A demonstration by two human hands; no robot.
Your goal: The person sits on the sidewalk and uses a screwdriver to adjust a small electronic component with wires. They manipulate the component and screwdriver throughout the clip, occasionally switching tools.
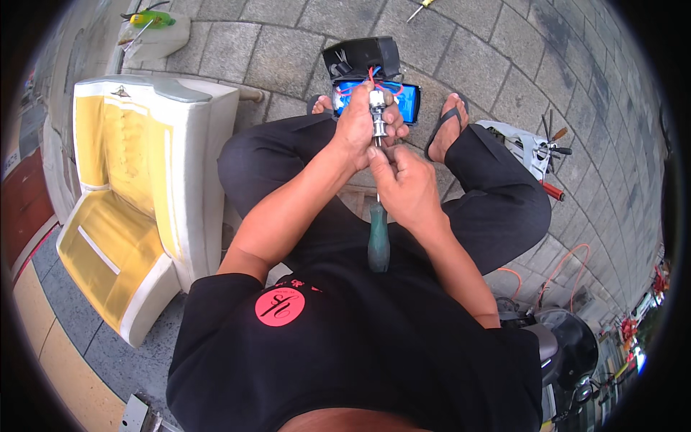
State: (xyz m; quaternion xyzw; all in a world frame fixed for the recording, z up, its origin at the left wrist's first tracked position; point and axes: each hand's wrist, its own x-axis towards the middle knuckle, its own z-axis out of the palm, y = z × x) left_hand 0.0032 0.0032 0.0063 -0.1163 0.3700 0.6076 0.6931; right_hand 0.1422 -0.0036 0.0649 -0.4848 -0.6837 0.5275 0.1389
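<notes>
My left hand [356,126] is closed around a small silver cylindrical metal part [379,124] with a pale top, held upright between my knees. Just below it, my right hand [405,183] is closed on the shaft of a screwdriver whose dark green handle [378,237] points down toward my body; its thumb meets the bottom of the metal part. Behind my hands, on the paving, sit a blue rectangular pack [407,104] with red and blue wires and an open black casing [371,54]. My fingers partly hide the wires and pack.
A yellow-and-white seat [115,216] stands at my left. Tools on a pale sheet [529,151] lie at my right. A green bottle [147,19] with tools is at upper left, a yellow-handled screwdriver [425,3] ahead. An orange hose [568,252] and a black vehicle part [568,345] are at lower right.
</notes>
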